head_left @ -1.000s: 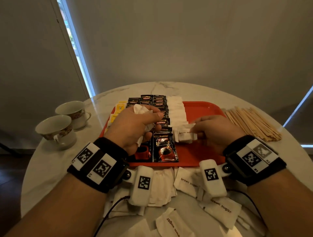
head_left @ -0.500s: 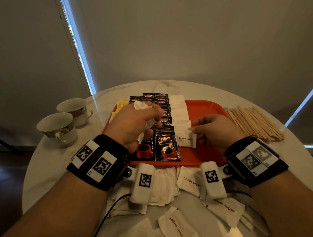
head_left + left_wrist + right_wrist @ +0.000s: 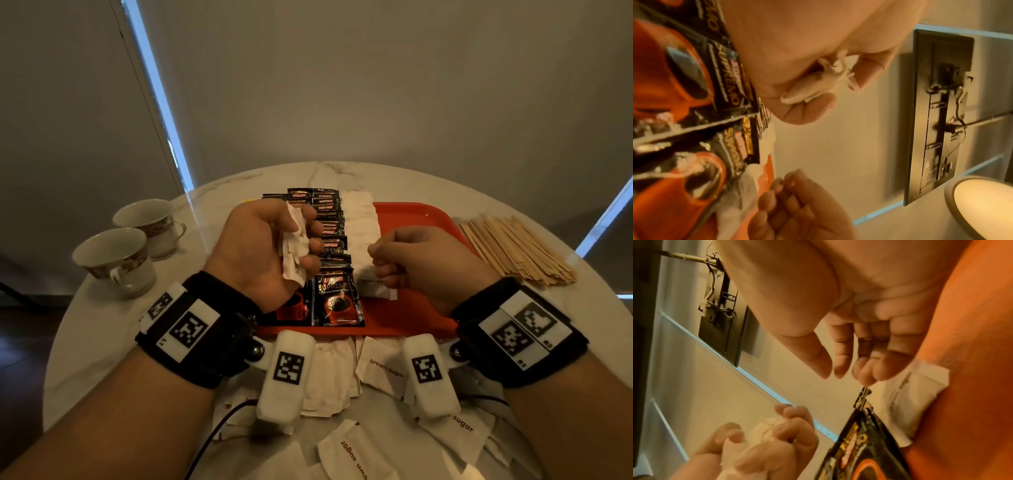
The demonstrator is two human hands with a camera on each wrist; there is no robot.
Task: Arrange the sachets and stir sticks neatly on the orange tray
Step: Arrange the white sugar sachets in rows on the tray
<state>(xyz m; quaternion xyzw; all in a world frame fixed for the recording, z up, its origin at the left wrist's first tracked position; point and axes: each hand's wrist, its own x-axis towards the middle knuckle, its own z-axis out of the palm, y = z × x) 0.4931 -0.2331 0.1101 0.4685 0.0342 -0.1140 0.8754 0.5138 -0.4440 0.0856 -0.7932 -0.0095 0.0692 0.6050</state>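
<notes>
My left hand (image 3: 301, 246) hovers over the coffee rows and grips a crumpled bunch of white sugar sachets (image 3: 293, 250); the left wrist view shows that bunch (image 3: 803, 95) pinched between thumb and fingers. My right hand (image 3: 385, 270) hangs just above the orange tray (image 3: 411, 318) with its fingers loosely curled and nothing in them (image 3: 842, 369). Right under it a brown sugar sachet (image 3: 375, 287) lies at the near end of a row of white sachets (image 3: 359, 219). Black coffee sachets (image 3: 337, 301) fill the rows to the left. The stir sticks (image 3: 513, 250) lie off the tray on the right.
Two teacups (image 3: 116, 257) (image 3: 154, 222) stand on the round marble table at the left. Several loose brown sugar sachets (image 3: 383, 370) are scattered between the tray's front edge and me. The right half of the tray is bare orange.
My right hand set the brown sugar sachet down at the near end of the white row and let go of it. My left hand turned slightly, still holding its bunch.
</notes>
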